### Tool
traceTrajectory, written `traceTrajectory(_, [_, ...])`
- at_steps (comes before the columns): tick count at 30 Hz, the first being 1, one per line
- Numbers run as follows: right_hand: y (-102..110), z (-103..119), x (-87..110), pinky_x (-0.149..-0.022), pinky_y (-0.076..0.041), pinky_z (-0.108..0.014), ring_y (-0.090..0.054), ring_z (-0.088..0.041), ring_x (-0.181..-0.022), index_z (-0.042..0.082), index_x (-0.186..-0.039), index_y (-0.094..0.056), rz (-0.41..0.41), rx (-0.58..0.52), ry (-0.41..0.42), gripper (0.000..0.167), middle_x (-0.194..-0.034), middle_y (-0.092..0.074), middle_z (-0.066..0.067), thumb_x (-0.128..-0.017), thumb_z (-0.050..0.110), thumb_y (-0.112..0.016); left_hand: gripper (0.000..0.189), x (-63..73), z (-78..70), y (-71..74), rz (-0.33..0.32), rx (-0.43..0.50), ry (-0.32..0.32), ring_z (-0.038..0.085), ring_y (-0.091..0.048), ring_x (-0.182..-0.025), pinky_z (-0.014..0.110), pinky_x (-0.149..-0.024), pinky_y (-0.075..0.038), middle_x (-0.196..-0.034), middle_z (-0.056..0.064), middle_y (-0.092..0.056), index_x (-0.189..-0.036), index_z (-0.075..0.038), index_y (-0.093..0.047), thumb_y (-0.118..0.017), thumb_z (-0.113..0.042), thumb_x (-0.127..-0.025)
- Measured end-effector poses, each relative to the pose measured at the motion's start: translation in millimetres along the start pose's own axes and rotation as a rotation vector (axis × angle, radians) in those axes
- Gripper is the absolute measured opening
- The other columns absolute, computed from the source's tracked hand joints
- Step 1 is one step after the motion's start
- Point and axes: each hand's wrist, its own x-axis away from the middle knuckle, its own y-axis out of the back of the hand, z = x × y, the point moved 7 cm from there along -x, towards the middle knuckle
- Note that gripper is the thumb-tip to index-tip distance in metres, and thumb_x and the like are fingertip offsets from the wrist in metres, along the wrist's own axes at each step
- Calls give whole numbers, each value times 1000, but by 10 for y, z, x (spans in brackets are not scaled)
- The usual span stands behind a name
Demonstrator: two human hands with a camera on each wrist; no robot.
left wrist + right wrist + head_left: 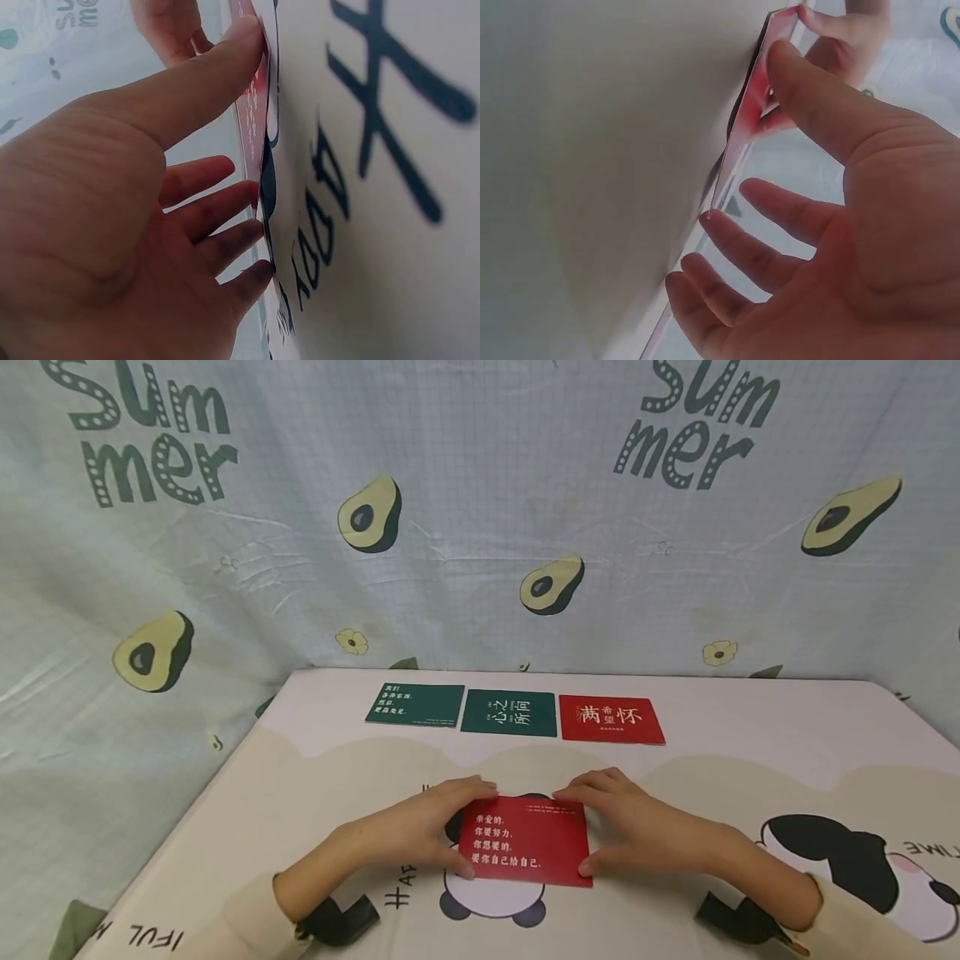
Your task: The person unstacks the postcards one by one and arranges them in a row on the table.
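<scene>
A red card [523,842] with lines of white writing lies flat, close over the tabletop before me. My left hand [438,822] holds its left side, thumb at the near corner and fingers at the far edge. On the opposite side my right hand [626,822] holds the card the same way, with the thumb at the near right corner. In the right wrist view, the thumb and a fingertip meet the edges of the card [746,124], while the other fingers are spread. The left wrist view shows the card [253,112] almost edge-on beside the thumb.
Farther back lie a green card [416,705], a second green card [510,727] and another red card [611,727] in a row. The tablecloth [337,793] has panda prints and lettering. An avocado-patterned curtain [450,635] hangs behind the table.
</scene>
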Motion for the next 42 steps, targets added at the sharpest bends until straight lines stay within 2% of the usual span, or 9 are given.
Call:
traceTrajectory(12, [-29, 8, -8, -72, -52, -22, -38, -17, -118, 23, -137, -50, -2, 1, 29, 80, -122, -45, 9, -67, 38, -86, 88, -10, -1, 0, -11, -21, 9, 19, -38, -127, 25, -81, -51, -137, 1, -44, -141, -15, -43, -87, -27, -66])
traceTrajectory(19, [-28, 22, -10, -70, -52, -21, -38, -18, -117, 25, -135, -52, -20, -15, 33, 79, -119, -43, 9, -65, 35, -87, 91, 0, -6, 22, -30, -73, 11, 17, -40, -125, 26, -83, -51, -136, -3, -44, -142, -18, -42, -87, -33, -65])
traceTrajectory(24, [-37, 23, -6, -71, -52, -20, -36, -18, -119, 25, -137, -51, -7, -15, 17, 79, -121, -42, 9, -67, 35, -86, 95, 19, -41, 25, -30, -69, -19, 16, -37, -125, 23, -81, -51, -136, -3, -40, -144, -21, -39, -88, -34, -63])
traceTrajectory(27, [-41, 23, -3, -71, -52, -19, -36, -18, -119, 24, -138, -49, 5, -16, 8, 80, -122, -42, 8, -68, 34, -86, 99, 23, -71, 29, -38, -65, -38, 15, -35, -126, 21, -80, -50, -137, -3, -39, -145, -18, -36, -89, -32, -63])
traceTrajectory(29, [-38, 29, 0, -72, -52, -19, -36, -18, -119, 24, -138, -49, 10, -17, 8, 80, -122, -42, 8, -68, 34, -86, 101, 25, -85, 38, -51, -90, -44, 14, -36, -126, 22, -82, -50, -137, -2, -39, -146, -15, -34, -88, -33, -62])
traceTrajectory(35, [-29, 29, -1, -70, -52, -20, -37, -19, -119, 24, -138, -49, 15, -24, -1, 80, -122, -43, 7, -67, 34, -86, 105, 38, -112, 45, -65, -243, -57, 15, -40, -125, 28, -86, -51, -138, 1, -41, -147, -10, -33, -87, -39, -61])
traceTrajectory(42, [-35, 6, 1, -70, -52, -20, -37, -18, -120, 24, -138, -49, 33, -41, -10, 80, -122, -43, 7, -67, 34, -86, 101, 46, -99, 27, -37, -208, -46, 16, -38, -127, 23, -81, -51, -139, 1, -39, -146, -10, -34, -87, -36, -64])
